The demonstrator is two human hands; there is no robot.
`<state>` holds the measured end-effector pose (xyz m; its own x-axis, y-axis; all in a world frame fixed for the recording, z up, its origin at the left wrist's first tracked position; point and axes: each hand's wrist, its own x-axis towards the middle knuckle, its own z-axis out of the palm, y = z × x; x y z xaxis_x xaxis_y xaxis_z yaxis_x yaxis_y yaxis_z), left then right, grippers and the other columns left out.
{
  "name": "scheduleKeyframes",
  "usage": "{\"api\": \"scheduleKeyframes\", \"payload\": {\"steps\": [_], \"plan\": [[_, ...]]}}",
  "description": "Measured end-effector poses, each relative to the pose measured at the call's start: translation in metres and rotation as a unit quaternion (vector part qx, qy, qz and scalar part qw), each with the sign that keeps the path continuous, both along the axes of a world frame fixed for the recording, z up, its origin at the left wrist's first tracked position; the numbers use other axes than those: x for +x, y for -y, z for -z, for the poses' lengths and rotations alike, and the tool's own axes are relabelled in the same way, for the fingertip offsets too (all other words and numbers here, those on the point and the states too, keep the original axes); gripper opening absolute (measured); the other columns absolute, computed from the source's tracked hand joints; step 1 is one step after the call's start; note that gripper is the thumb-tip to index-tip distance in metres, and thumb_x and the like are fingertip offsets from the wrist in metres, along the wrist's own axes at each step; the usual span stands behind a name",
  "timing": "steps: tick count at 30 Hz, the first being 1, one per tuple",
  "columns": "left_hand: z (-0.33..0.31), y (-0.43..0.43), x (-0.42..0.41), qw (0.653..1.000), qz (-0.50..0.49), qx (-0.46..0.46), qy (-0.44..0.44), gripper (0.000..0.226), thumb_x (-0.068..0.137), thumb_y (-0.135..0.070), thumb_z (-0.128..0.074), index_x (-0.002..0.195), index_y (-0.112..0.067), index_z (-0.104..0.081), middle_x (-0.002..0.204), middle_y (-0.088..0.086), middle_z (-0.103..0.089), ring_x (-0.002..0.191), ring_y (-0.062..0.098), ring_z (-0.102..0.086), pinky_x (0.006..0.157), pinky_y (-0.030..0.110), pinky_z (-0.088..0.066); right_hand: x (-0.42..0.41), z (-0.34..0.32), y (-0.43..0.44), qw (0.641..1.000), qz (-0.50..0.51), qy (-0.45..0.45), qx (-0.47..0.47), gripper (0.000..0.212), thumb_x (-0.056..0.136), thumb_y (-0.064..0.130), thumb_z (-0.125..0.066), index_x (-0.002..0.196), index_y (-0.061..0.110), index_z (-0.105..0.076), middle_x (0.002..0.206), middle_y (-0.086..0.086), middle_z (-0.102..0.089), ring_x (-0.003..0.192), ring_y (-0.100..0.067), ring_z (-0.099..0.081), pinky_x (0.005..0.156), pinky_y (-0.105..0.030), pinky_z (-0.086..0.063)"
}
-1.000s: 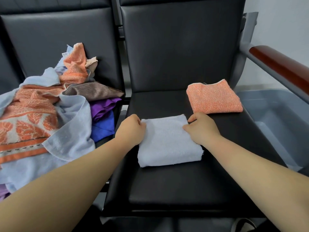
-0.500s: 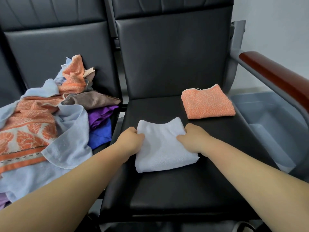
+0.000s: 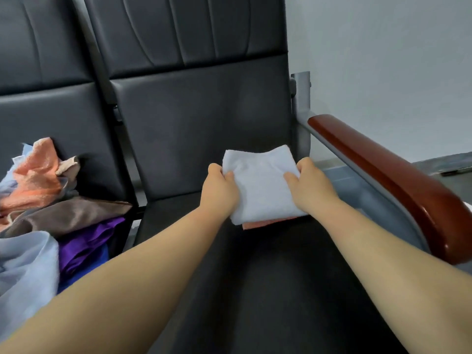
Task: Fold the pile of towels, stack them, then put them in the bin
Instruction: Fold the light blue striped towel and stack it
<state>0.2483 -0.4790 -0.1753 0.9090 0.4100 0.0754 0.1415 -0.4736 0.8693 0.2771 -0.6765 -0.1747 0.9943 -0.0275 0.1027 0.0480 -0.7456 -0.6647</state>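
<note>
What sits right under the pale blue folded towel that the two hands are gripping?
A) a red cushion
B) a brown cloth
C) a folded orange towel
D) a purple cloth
C: the orange towel shows its edge beneath the near edge of the pale blue towel, on the black seat.

On the black bench (image 3: pixel 268 277), an orange towel (image 3: pixel 265 223) was laid toward the far right, and a towel pile (image 3: pixel 51 213) was heaped at the left.
</note>
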Motion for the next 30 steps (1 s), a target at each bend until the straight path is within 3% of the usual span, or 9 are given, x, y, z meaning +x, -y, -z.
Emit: {"api": "scheduleKeyframes", "payload": {"steps": [5, 12, 18, 23, 26, 30], "plan": [[0.037, 0.017, 0.064, 0.998, -0.025, 0.022, -0.058, 0.018, 0.105, -0.026, -0.038, 0.104, -0.008, -0.042, 0.086, 0.003, -0.053, 0.068, 0.017, -0.048, 0.06, 0.035, -0.039, 0.059, 0.029, 0.012, 0.999, 0.027, -0.026, -0.006, 0.021, 0.106, 0.039, -0.05, 0.108, 0.017, -0.049, 0.106, -0.006, -0.06, 0.088, -0.026, -0.055, 0.065, -0.037, -0.04], [0.072, 0.017, 0.074, 0.989, -0.063, 0.082, -0.106, 0.023, 0.103, -0.027, -0.041, 0.11, -0.005, -0.039, 0.083, 0.005, -0.055, 0.069, 0.021, -0.053, 0.06, 0.036, -0.041, 0.067, 0.06, 0.011, 0.995, 0.074, -0.065, 0.035, 0.034, 0.1, 0.048, -0.056, 0.114, 0.018, -0.051, 0.11, -0.002, -0.057, 0.09, -0.025, -0.055, 0.063, -0.034, -0.038], [0.053, 0.012, 0.029, 0.986, -0.019, 0.083, -0.146, 0.033, 0.101, -0.037, -0.048, 0.113, -0.009, -0.036, 0.091, 0.007, -0.061, 0.073, 0.02, -0.057, 0.061, 0.035, -0.044, 0.024, 0.056, 0.019, 0.983, 0.13, -0.109, 0.07, 0.057, 0.097, 0.057, -0.052, 0.131, 0.011, -0.048, 0.127, -0.008, -0.059, 0.107, -0.032, -0.059, 0.077, -0.038, -0.044], [0.046, -0.013, -0.044, 0.972, 0.016, 0.145, -0.182, 0.036, 0.102, -0.046, -0.049, 0.114, -0.016, -0.034, 0.094, 0.003, -0.062, 0.081, 0.019, -0.063, 0.066, 0.036, -0.049, -0.045, 0.048, 0.013, 0.981, 0.155, -0.111, 0.033, 0.051, 0.098, 0.049, -0.052, 0.131, 0.009, -0.05, 0.13, -0.01, -0.058, 0.107, -0.031, -0.059, 0.081, -0.041, -0.052], [0.046, -0.037, -0.081, 0.967, 0.013, 0.167, -0.193, 0.038, 0.101, -0.048, -0.049, 0.116, -0.017, -0.035, 0.093, -0.001, -0.059, 0.082, 0.017, -0.061, 0.066, 0.035, -0.046, -0.08, 0.047, -0.003, 0.983, 0.113, -0.142, 0.013, 0.053, 0.097, 0.05, -0.057, 0.137, 0.014, -0.049, 0.135, -0.008, -0.057, 0.116, -0.031, -0.06, 0.082, -0.038, -0.051], [0.038, -0.076, -0.124, 0.964, 0.007, 0.17, -0.206, 0.037, 0.097, -0.047, -0.055, 0.112, -0.016, -0.043, 0.101, 0.0, -0.06, 0.091, 0.022, -0.061, 0.078, 0.037, -0.048, -0.12, 0.04, -0.045, 0.984, -0.016, -0.175, -0.01, 0.048, 0.098, 0.05, -0.059, 0.135, 0.021, -0.052, 0.133, -0.002, -0.055, 0.107, -0.022, -0.057, 0.08, -0.036, -0.047]]}}
